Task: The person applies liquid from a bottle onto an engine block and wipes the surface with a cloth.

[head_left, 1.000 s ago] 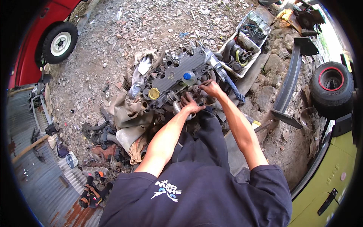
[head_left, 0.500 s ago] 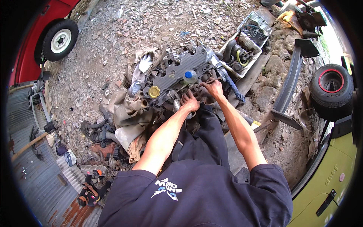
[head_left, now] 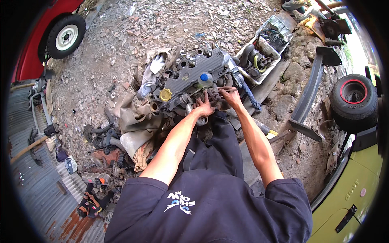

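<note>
Person bent over a car engine [head_left: 190, 81] lying on gravelly ground.

From the left: yellow cap [head_left: 165, 95], then the left hand [head_left: 204, 107] pressed open-fingered on the engine's near edge, the right hand [head_left: 231, 95] pinching a thin tool; loosening seems underway, needing steady bracing.

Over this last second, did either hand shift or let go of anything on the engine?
Hardly any change. Both hands stay on the near edge of the engine: the left hand by the metal fitting, the right hand just right of it, a thin tool showing at its fingertips. Nothing was visibly picked up or released. The yellow cap, blue cap and parts tray stayed put.
</note>
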The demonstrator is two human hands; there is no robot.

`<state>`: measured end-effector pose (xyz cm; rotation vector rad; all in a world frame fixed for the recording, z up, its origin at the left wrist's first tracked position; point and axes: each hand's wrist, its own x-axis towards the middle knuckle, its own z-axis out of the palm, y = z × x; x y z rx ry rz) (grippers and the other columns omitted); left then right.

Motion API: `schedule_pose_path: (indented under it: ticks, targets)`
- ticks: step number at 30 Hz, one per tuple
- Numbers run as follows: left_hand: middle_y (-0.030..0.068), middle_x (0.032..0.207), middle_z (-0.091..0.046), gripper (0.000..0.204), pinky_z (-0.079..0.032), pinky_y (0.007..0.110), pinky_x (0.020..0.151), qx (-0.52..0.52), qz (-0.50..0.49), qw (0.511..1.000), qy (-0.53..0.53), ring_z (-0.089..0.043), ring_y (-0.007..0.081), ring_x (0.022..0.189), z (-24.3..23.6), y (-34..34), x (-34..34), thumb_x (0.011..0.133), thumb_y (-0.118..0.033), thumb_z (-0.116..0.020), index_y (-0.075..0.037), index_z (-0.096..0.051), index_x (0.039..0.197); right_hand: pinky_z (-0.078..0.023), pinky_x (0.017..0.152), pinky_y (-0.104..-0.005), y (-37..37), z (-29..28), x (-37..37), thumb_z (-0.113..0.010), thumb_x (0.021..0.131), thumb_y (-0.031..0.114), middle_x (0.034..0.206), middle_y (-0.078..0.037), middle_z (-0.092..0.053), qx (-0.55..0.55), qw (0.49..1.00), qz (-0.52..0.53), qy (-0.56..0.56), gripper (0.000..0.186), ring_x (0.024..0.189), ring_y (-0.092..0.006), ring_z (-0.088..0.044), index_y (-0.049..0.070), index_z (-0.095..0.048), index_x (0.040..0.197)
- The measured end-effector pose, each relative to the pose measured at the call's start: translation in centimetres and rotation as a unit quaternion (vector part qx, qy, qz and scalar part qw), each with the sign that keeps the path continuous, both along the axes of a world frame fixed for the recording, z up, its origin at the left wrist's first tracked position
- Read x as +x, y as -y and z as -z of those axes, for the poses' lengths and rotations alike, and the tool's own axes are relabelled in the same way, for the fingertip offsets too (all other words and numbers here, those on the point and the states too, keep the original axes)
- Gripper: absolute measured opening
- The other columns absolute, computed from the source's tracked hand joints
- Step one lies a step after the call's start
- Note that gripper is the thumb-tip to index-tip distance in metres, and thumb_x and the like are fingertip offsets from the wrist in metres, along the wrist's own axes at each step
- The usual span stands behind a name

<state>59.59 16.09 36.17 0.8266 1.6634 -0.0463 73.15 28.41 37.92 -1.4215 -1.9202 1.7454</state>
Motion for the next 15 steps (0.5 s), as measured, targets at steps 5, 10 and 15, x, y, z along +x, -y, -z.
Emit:
schedule_pose_path:
  ticks: [5, 10, 15]
  targets:
    - [0.0393, 0.150, 0.010, 0.117, -0.016, 0.055, 0.115, 0.027, 0.007, 1.000, 0.005, 0.000, 0.0528, 0.142, 1.2, 0.5, -0.6, 0.085, -0.048, -0.064, -0.021, 0.033, 0.144, -0.053, 0.065, -0.0268, -3.0, 0.0, 0.4, -0.070, 0.084, 0.020, 0.081, -0.009, -0.073, -0.065, 0.996, -0.053, 0.010, 0.026, 0.072, -0.0129, -0.067, 0.001, -0.073, 0.100]
    - [0.0409, 0.149, 0.012, 0.118, -0.013, 0.055, 0.115, 0.039, 0.005, 0.999, 0.026, 0.004, 0.0529, 0.142, 1.8, 0.7, -0.9, 0.085, -0.048, -0.064, -0.021, 0.034, 0.144, -0.055, 0.071, -0.0282, -5.0, 0.0, 0.0, -0.068, 0.087, 0.016, 0.088, -0.009, -0.073, -0.089, 0.984, -0.155, 0.013, 0.023, 0.078, -0.0142, -0.069, -0.002, -0.072, 0.101]
    - [0.0398, 0.150, 0.013, 0.118, -0.010, 0.055, 0.116, 0.029, 0.005, 0.999, 0.034, 0.005, 0.0515, 0.143, 1.8, 0.8, -1.1, 0.086, -0.049, -0.063, -0.022, 0.036, 0.143, -0.054, 0.069, -0.0269, -5.1, -1.8, -1.3, -0.068, 0.085, 0.019, 0.086, -0.009, -0.074, -0.071, 0.971, -0.224, 0.035, 0.022, 0.073, -0.0141, -0.068, 0.003, -0.074, 0.099]
